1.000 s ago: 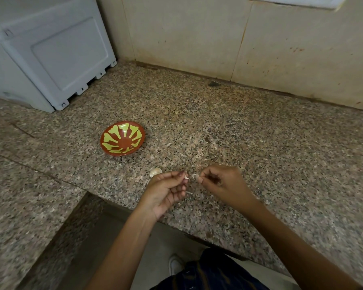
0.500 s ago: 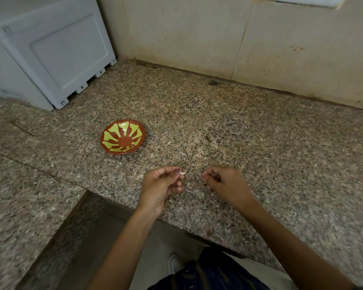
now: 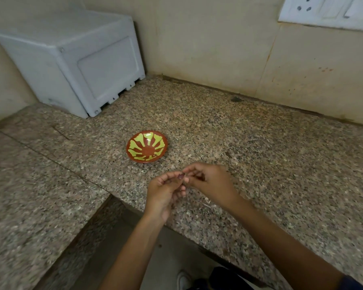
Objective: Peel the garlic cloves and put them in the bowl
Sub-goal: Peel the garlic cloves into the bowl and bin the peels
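Head view: your left hand (image 3: 166,190) and right hand (image 3: 210,183) meet fingertip to fingertip just near of the bowl (image 3: 146,146), both curled as if pinching a garlic clove; blur hides it, so you likely work skin loose close to the drop. Earlier your hands were slightly apart; the bowl shows no cloves on the counter (image 3: 260,143)

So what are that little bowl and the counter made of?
The bowl looks like glazed ceramic or painted clay: glossy red-brown with yellow shapes and a bright highlight. The counter looks like polished granite, speckled pink, grey and black.
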